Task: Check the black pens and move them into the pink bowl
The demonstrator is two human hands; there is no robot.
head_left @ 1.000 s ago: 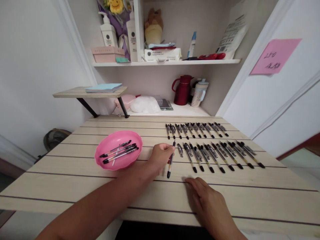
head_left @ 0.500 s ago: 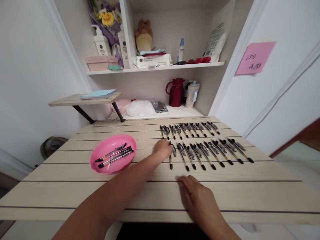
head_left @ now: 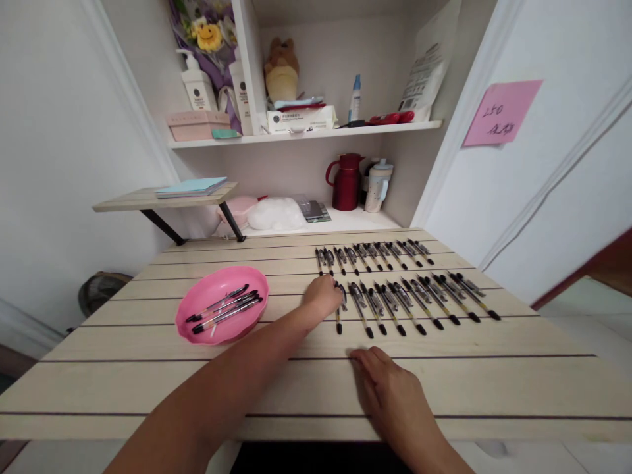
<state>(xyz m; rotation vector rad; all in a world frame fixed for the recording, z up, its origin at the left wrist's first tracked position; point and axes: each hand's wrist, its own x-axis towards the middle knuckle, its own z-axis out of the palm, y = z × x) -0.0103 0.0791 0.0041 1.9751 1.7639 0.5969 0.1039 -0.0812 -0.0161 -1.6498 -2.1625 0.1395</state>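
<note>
My left hand (head_left: 322, 295) reaches forward with its fingers closed at the upper end of a pen (head_left: 338, 321), the leftmost of the front row; the fingertips are partly hidden. That pen lies on the wooden table, its black end toward me. To its right, several more pens (head_left: 409, 306) with their caps beside them lie slanted in a row. Behind them runs a second row of pens (head_left: 371, 257). Low on the table rests my right hand (head_left: 390, 388), fingers curled together around nothing visible. A pink bowl (head_left: 264, 289) at the left holds several capped pens (head_left: 227, 309).
A small raised shelf (head_left: 123, 199) with blue paper (head_left: 190, 185) stands at the back left. Behind the table, a cabinet holds a red jug (head_left: 346, 184), a light cup (head_left: 378, 189) and a white bag (head_left: 276, 214). A pink note (head_left: 503, 113) hangs on the right wall.
The pen at my left hand has shifted very slightly to the right at its near end. My right hand stays in place. The view has moved a little.
</note>
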